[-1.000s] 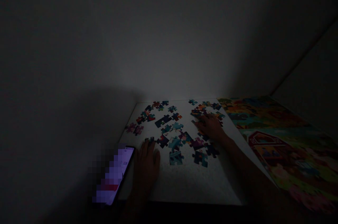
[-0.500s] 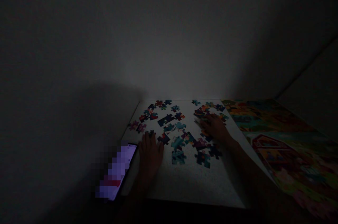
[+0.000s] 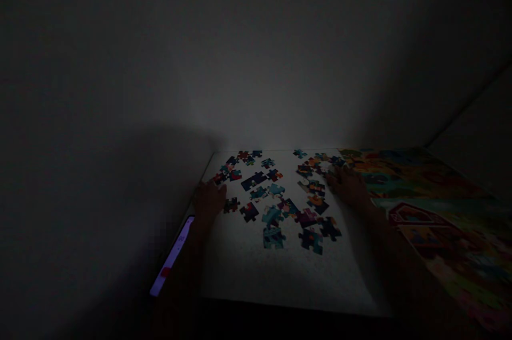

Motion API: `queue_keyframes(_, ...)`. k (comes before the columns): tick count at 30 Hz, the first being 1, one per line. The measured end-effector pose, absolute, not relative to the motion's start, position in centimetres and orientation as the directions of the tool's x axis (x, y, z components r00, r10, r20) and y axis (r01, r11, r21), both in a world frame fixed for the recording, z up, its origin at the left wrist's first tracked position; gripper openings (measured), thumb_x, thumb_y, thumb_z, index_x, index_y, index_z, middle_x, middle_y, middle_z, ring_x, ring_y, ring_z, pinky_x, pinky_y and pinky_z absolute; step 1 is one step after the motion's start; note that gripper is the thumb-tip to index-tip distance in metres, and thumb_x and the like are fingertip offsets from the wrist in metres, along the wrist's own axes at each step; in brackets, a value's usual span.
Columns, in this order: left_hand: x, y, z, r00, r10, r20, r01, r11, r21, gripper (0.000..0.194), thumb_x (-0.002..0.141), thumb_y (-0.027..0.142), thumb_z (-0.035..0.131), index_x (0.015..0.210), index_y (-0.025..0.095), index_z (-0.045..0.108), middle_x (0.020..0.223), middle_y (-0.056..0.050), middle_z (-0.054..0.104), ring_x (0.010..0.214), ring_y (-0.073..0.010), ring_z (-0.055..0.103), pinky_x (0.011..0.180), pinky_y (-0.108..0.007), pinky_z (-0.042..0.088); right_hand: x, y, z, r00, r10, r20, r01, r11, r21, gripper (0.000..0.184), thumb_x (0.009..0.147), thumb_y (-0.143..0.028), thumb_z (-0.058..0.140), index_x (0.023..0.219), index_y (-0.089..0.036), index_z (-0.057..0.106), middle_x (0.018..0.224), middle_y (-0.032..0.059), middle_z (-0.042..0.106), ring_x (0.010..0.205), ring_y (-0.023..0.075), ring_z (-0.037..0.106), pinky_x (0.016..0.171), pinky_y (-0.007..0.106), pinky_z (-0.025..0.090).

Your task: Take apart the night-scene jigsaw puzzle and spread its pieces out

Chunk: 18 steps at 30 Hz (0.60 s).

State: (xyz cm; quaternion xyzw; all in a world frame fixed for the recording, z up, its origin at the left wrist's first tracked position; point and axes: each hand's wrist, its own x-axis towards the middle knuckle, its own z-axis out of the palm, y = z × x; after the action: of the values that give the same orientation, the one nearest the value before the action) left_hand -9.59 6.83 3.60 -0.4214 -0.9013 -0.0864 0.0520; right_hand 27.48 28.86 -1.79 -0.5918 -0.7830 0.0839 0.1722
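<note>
The left hand rests with its fingers loosely together, their tips at a dark jigsaw piece just ahead of them (the dimness hides whether they pinch it). The right hand lies flat, fingers slightly spread, with a cluster of pieces just left of the fingertips. Left of those fingers, a loose scatter of pieces covers a white speckled tabletop. Right of them lies a printed farm picture; behind the left fingers glows a phone, and a bare wall rises ahead.
</note>
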Motion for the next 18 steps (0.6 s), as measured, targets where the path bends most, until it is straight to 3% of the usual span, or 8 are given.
queue_keyframes(4, -8.8, 9.1, 2.5, -0.741, 0.661, 0.119, 0.671, 0.733, 0.109, 0.066, 0.094, 0.051, 0.043, 0.141, 0.005, 0.049, 0.145, -0.034, 0.046, 0.135, -0.0494, 0.042, 0.103, -0.067, 0.036, 27.5, 28.9, -2.0, -0.266, 0.942, 0.204, 0.896, 0.320, -0.307, 0.062, 0.096, -0.053, 0.038, 0.142, -0.013, 0.049, 0.148, 0.0211, 0.049, 0.142, 0.0345, 0.038, 0.116, 0.055, 0.024)
queue_keyframes(8, -6.5, 10.1, 0.8, -0.767, 0.599, 0.231, 0.632, 0.768, 0.103, 0.071, 0.096, 0.047, 0.037, 0.148, -0.002, 0.037, 0.155, -0.034, 0.032, 0.145, -0.0492, 0.026, 0.111, -0.068, 0.025, 27.2, 28.5, -1.7, -0.265, 0.948, 0.174, 0.913, 0.305, -0.271, 0.064, 0.097, -0.055, 0.036, 0.143, -0.012, 0.048, 0.149, 0.0211, 0.047, 0.141, 0.0346, 0.038, 0.116, 0.052, 0.025)
queue_keyframes(13, -5.2, 10.2, 0.2, -0.732, 0.590, 0.341, 0.653, 0.750, 0.104, 0.073, 0.095, 0.048, 0.041, 0.146, -0.005, 0.041, 0.150, -0.035, 0.039, 0.141, -0.0498, 0.033, 0.111, -0.065, 0.027, 25.3, 26.9, -1.2, -0.272, 0.957, 0.103, 0.925, 0.290, -0.245, 0.075, 0.095, -0.063, 0.037, 0.148, -0.011, 0.044, 0.156, 0.0229, 0.037, 0.145, 0.0390, 0.031, 0.117, 0.052, 0.024)
queue_keyframes(18, -3.7, 9.6, 0.2, -0.643, 0.695, 0.321, 0.742, 0.669, 0.037, 0.070, 0.095, 0.047, 0.047, 0.146, -0.001, 0.043, 0.149, -0.034, 0.040, 0.141, -0.0496, 0.034, 0.112, -0.063, 0.028, 23.6, 25.4, -1.1, -0.295, 0.954, 0.058, 0.913, 0.299, -0.277, 0.084, 0.093, -0.070, 0.034, 0.152, -0.010, 0.036, 0.160, 0.0234, 0.029, 0.150, 0.0389, 0.021, 0.119, 0.056, 0.016)
